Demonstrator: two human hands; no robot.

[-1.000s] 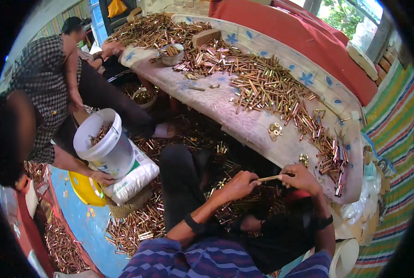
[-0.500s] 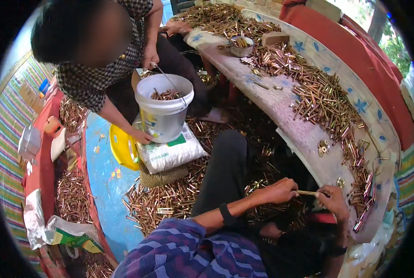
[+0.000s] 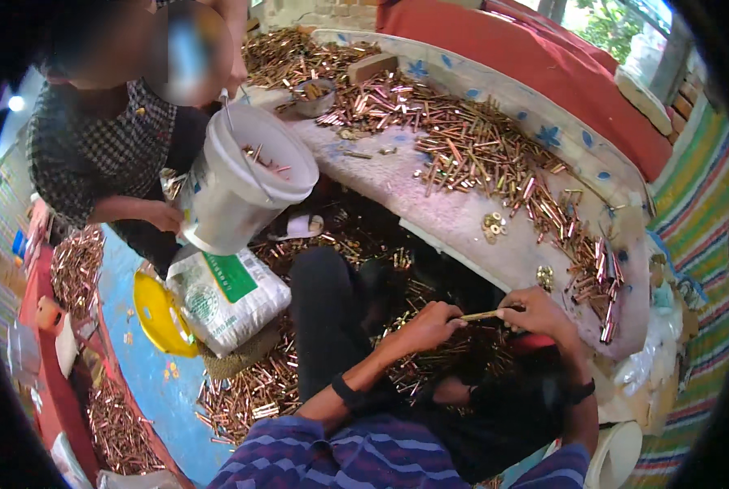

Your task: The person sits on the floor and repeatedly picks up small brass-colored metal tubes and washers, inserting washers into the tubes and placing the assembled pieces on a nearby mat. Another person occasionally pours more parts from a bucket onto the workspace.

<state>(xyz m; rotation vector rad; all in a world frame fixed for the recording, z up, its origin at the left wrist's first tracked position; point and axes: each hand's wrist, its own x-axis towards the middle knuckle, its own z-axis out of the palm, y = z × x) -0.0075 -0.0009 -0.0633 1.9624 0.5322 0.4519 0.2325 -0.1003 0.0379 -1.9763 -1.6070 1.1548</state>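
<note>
My left hand (image 3: 432, 328) is closed round one end of a slim brass-coloured metal tube (image 3: 480, 315). The fingers of my right hand (image 3: 538, 313) pinch its other end, so the tube lies level between both hands above my lap. Just beyond my right hand, a small cluster of brass nuts or rings (image 3: 545, 278) rests on the table (image 3: 364, 175); their exact kind is too small to tell. Below my hands, a dark area of the floor holds many more loose tubes (image 3: 454, 359).
At the left, a person in a checked shirt (image 3: 59, 155) tilts a white bucket (image 3: 230, 191) over a white sack (image 3: 226, 297). Near it lies a yellow lid-like piece (image 3: 160, 314). Heaped tubes (image 3: 470, 151) cover the table's far side; a small bowl (image 3: 314, 99) stands among them.
The other person has lifted the white bucket off the sack and tilted it. My view has swung right; both my hands still hold the tube.
</note>
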